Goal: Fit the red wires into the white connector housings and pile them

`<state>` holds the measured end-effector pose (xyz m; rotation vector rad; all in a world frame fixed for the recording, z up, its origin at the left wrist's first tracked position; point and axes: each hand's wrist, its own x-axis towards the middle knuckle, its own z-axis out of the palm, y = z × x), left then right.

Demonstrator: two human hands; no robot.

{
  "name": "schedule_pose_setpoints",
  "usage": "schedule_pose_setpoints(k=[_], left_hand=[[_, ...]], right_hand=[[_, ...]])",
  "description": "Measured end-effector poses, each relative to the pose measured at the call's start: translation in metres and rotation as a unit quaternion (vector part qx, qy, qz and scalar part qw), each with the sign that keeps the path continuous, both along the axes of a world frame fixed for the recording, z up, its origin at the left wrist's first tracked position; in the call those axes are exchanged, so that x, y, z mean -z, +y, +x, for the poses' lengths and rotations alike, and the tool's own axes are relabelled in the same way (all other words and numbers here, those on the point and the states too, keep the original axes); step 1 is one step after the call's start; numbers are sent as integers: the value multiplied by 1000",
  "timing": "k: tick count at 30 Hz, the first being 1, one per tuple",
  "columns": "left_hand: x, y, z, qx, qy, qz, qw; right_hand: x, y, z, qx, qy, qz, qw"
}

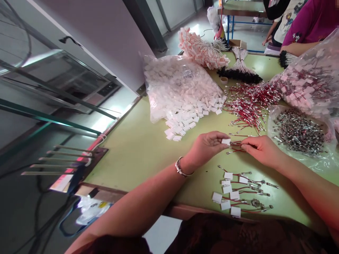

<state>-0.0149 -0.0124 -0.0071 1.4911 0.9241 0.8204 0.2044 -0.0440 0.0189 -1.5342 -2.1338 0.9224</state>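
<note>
Just above the green tabletop (137, 148), the left hand (209, 145) pinches a small white connector (226, 141) between its fingertips, while the right hand (261, 149) grips a red wire (235, 144) whose end meets that connector. Nearer the person than the connector lie finished wired pieces (239, 192); beyond it sit a spilled bag of white connectors (182, 91) and loose red wires (249, 102).

Colours: pale green tabletop (137, 148), white and red parts.
White connector (226, 141) in the left hand (205, 146); red wires (237, 146) at the right hand (261, 148). Loose red wire pile (249, 102) with silver ends. White housings heap (185, 102) in clear bag. Grey metal pieces (298, 131) in clear bag. Silver bracelet (180, 168). Neighbour's sleeve (312, 21) magenta.
</note>
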Motion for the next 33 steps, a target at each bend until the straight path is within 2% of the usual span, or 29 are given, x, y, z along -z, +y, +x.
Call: schedule_pose_setpoints(k=[6, 9, 16, 20, 25, 27, 30, 33], left_hand=[[-1, 2, -5, 75, 34, 93, 992], [1, 4, -7, 94, 49, 115, 988], [3, 4, -6, 92, 34, 64, 993], [1, 1, -3, 105, 23, 49, 993], [1, -5, 4, 85, -13, -84, 993], [3, -7, 6, 79, -24, -117, 990], [7, -12, 10, 82, -24, -117, 989], [7, -15, 12, 135, 20, -39, 990]], right_hand=[[-4, 4, 2, -7, 12, -63, 998], [-5, 4, 2, -10, 17, -84, 996], [-6, 2, 0, -16, 28, -70, 997], [-7, 1, -2, -23, 2, -61, 998], [-5, -4, -9, -3, -18, -33, 999], [-5, -6, -12, -18, -25, -10, 999], [-7, -8, -15, -64, -47, 7, 997], [-11, -9, -15, -98, -102, -18, 990]])
